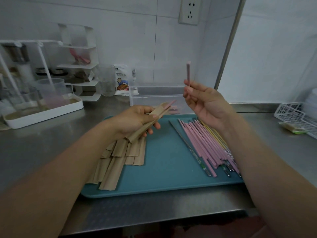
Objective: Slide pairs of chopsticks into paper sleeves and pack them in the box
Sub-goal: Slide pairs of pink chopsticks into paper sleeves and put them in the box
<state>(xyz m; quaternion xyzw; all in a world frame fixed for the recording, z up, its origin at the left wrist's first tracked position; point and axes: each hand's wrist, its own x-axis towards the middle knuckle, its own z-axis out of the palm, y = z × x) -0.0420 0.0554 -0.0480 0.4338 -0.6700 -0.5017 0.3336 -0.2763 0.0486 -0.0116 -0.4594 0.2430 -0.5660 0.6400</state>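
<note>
On the tray (164, 169), sleeves (118, 158) lie left of chopsticks (204, 143).

A steel counter (42, 143) carries a teal tray (164, 169), white rack tray (51, 110), clear box (154, 98) and wire basket (295, 115).

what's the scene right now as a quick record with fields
left hand: holds sleeve with one pink chopstick tip sticking out
right hand: pinches pink chopstick, raised upright
tray: teal, on steel counter
loose sleeves: piled on tray's left
loose chopsticks: mostly pink, on tray's right
box: clear, behind tray
</note>
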